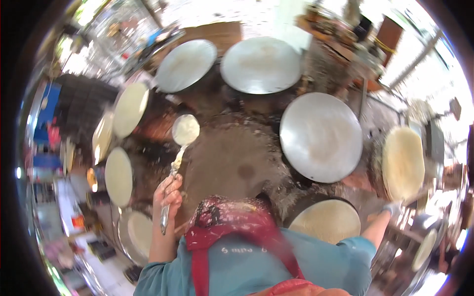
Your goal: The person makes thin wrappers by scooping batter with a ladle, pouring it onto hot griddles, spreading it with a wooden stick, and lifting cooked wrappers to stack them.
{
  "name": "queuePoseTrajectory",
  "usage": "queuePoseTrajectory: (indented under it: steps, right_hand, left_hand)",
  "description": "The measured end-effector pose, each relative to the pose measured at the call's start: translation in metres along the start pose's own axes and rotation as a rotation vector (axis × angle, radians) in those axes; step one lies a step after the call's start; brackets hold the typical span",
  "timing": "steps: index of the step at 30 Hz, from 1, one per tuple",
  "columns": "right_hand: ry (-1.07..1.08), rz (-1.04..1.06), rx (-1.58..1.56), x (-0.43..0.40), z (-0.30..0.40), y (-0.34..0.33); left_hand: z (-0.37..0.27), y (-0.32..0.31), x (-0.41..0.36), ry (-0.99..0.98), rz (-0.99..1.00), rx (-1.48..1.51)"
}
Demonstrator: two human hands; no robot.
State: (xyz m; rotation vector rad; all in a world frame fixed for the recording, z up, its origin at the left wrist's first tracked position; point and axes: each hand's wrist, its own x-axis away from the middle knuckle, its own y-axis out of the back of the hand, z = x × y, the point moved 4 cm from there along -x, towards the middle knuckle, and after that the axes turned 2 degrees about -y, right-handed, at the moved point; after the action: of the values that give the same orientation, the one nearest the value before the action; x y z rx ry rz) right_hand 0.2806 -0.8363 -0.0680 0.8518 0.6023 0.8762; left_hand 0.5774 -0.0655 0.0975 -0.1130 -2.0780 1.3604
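My left hand (169, 194) is closed around the metal handle of a ladle (186, 129). Pale batter fills or coats its round bowl and streaks its neck. The ladle points away from me over the dark floor. Out to the right, my right hand (395, 210) is small and blurred, by the lower edge of a stack of round flatbreads (403, 164); I cannot tell whether it touches them or grips anything. Close to my right side, a round griddle (326, 220) bears a thin pale layer. A bare grey metal griddle (321, 137) lies ahead of it.
Two more grey griddles, one at far left (187, 66) and one at far centre (261, 66), complete an arc around me. Pale-topped rounds (130, 110) (118, 177) line the left. A lidded-looking round pan (139, 236) sits near my left elbow. Cluttered shelving (333, 33) stands behind.
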Motion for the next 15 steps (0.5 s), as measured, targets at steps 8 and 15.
queuePoseTrajectory:
  steps: [8, 15]
  right_hand:
    - [0.653, 0.779, -0.561, 0.391, 0.015, 0.024]
    - [1.118, 1.670, -0.425, 0.758, -0.110, 0.160]
  left_hand:
    - [-0.078, 0.147, 0.155, -0.445, -0.108, 0.253]
    - [-0.177, 0.358, 0.343, -0.686, -0.912, -0.354]
